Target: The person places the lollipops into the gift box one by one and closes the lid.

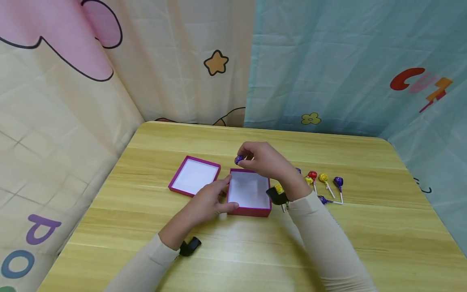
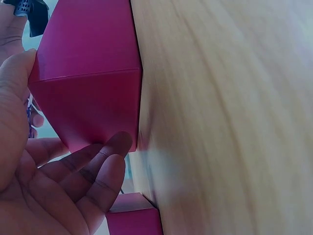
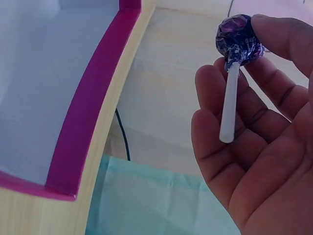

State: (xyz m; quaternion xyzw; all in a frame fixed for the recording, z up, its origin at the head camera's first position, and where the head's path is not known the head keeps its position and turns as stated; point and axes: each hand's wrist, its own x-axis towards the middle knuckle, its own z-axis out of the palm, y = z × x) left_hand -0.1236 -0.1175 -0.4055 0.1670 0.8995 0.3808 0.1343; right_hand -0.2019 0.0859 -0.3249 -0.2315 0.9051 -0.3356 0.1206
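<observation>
Right hand (image 1: 268,161) pinching purple lollipop (image 3: 233,66), left hand (image 1: 208,202) apparently gripping magenta box (image 1: 253,212) (white inside).

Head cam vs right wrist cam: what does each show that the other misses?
Only head: the left hand on the box, the shallow white-lined piece left of it, and the loose lollipops.
Only right wrist: the white stick of the held purple lollipop.
Both: that lollipop's wrapped head, the right hand, some of the box, table and curtains.
</observation>
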